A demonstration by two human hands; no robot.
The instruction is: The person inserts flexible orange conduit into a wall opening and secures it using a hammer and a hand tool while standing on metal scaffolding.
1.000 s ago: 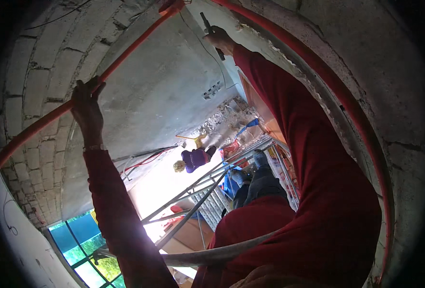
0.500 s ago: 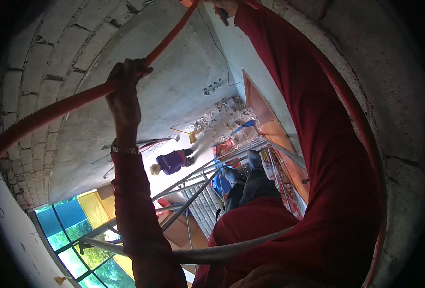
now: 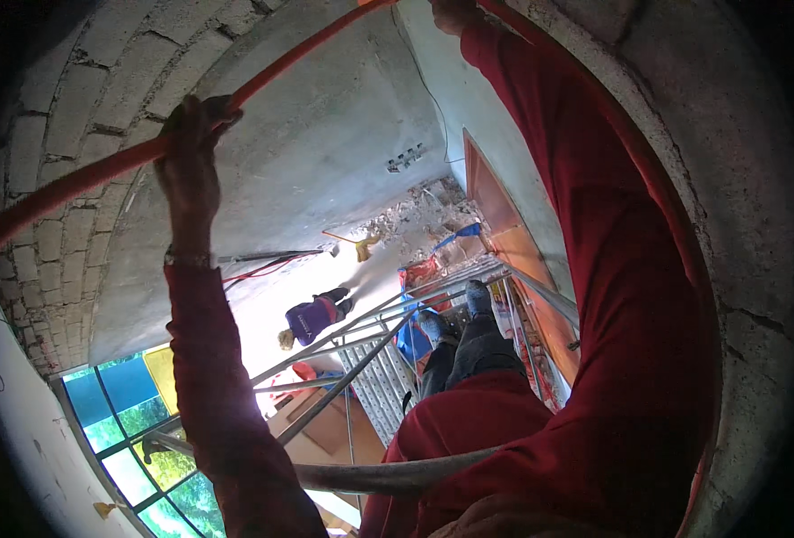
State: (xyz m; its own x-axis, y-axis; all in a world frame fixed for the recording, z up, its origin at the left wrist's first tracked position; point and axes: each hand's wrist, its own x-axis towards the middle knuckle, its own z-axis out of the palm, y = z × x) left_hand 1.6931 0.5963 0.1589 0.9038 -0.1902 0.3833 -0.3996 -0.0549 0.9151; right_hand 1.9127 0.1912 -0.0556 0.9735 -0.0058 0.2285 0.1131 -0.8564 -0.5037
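Observation:
A red corrugated conduit (image 3: 78, 182) bends from the far left up to the top edge, and a red length of it also runs down behind my right sleeve. My left hand (image 3: 190, 166) is closed around the conduit at upper left, its arm raised. At the top edge my right hand (image 3: 455, 14) is curled at the conduit, partly cut off by the picture's rim. Both arms are in dark red sleeves, and a band circles my left wrist.
I stand high on a metal scaffold with a perforated platform (image 3: 381, 387) and a curved rail (image 3: 397, 475). Far below are a person (image 3: 312, 318) in purple, a yellow broom (image 3: 364, 248) and rubble (image 3: 428, 211). A brick vault (image 3: 83, 99) curves at left; coloured window panes (image 3: 132, 412) lie beyond.
My left hand has moved left and slightly up with the conduit, which now runs straighter toward the top. My right hand has shifted a little right. The person below has barely moved.

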